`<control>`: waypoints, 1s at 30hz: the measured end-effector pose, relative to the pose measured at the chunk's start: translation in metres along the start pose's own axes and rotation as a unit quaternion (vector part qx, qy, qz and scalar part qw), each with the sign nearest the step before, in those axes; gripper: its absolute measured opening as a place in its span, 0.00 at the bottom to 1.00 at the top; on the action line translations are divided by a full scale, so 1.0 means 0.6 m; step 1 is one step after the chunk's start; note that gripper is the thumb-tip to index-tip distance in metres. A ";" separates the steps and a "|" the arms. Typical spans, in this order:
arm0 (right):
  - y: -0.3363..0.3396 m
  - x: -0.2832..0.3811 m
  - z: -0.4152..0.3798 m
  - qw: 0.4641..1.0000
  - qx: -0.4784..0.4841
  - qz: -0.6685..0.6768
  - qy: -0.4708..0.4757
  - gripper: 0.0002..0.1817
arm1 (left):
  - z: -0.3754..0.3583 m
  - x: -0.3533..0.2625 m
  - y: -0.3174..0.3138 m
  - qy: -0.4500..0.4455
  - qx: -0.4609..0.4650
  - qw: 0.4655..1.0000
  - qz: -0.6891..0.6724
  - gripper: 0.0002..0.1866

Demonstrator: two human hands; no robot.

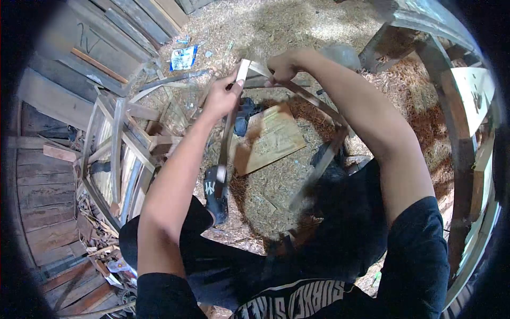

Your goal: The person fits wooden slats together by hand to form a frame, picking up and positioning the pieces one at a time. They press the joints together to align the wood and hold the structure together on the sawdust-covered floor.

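Observation:
A frame of narrow wooden strips (227,139) hangs in front of me, its corner pointing away from my body. My left hand (223,97) is wrapped round the strip just below that corner, thumb on top. On the other side of the corner, my right hand (283,68) is closed at the second strip; its fingertips are partly hidden. This second strip slopes down to a joint at the right, where another piece (321,167), blurred, runs back toward my legs. Below the frame, a flat wooden board (272,139) lies on the shavings between my feet.
Wood shavings (223,26) cover the ground. Stacked wooden frames (119,143) stand at the left, near leaning planks (119,32). A blue-and-white wrapper (184,58) lies ahead. A wooden structure (459,138) rises at the right. My sandalled foot (213,194) is under the left strip.

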State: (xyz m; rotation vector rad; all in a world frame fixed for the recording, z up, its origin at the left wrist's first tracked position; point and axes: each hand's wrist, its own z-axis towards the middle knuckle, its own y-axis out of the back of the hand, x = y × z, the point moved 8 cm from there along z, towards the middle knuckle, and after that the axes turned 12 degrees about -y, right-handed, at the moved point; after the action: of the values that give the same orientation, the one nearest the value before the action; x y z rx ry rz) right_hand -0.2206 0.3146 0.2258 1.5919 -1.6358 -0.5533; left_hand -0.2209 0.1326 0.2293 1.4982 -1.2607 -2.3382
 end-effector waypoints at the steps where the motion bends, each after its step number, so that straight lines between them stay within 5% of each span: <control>1: -0.017 0.001 0.027 1.000 0.008 0.000 0.001 0.30 | -0.017 0.031 -0.015 0.074 -0.011 0.997 -0.033 0.25; 6: -0.110 0.045 0.126 0.994 0.050 -0.093 -0.011 0.29 | -0.107 0.160 -0.089 0.247 -0.021 0.952 -0.180 0.22; 8: -0.175 0.050 0.177 0.993 0.046 -0.108 0.026 0.28 | -0.121 0.183 -0.091 0.193 -0.042 0.980 -0.006 0.25; 11: -0.184 0.049 0.165 0.986 -0.166 0.027 -0.002 0.26 | -0.155 0.251 -0.135 0.172 -0.049 0.984 0.026 0.27; 12: -0.206 0.043 0.164 0.986 -0.165 0.027 -0.004 0.26 | -0.164 0.263 -0.144 0.182 -0.032 0.980 0.068 0.28; 14: -0.210 -0.030 0.128 0.865 -0.352 0.347 -0.085 0.26 | -0.179 0.269 -0.170 0.190 -0.009 0.981 0.037 0.28; 17: -0.287 -0.184 0.056 0.647 -0.490 0.494 -0.311 0.24 | -0.177 0.295 -0.184 0.147 -0.048 0.988 0.026 0.29; 18: -0.307 -0.207 0.006 0.618 -0.497 0.476 -0.380 0.23 | -0.170 0.276 -0.176 0.144 -0.046 0.988 0.025 0.29; 20: -0.380 -0.251 -0.089 0.562 -0.497 0.441 -0.492 0.22 | -0.186 0.254 -0.173 0.344 -0.041 0.924 -0.163 0.29; 23: -0.476 -0.250 -0.200 0.512 -0.430 0.440 -0.599 0.22 | -0.168 0.250 -0.167 0.247 -0.061 0.964 -0.076 0.32; 25: -0.541 -0.248 -0.222 0.536 -0.426 0.435 -0.585 0.25 | -0.146 0.256 -0.177 0.087 -0.093 0.989 0.069 0.38; 27: -0.567 -0.247 -0.236 0.562 -0.420 0.430 -0.569 0.28 | -0.136 0.239 -0.176 0.067 -0.127 0.987 0.070 0.40; 29: -0.573 -0.216 -0.207 0.705 -0.309 0.374 -0.518 0.34 | -0.127 0.211 -0.172 0.088 -0.129 0.985 0.070 0.41; 30: -0.574 -0.213 -0.208 0.702 -0.306 0.375 -0.522 0.34 | -0.125 0.216 -0.180 0.088 -0.124 0.986 0.068 0.41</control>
State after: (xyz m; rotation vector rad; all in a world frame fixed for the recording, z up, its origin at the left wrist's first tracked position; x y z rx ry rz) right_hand 0.0841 0.4214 0.0107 -0.0935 -2.2835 -1.4770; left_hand -0.1923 0.0978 0.0501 1.4505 -0.9587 -2.1304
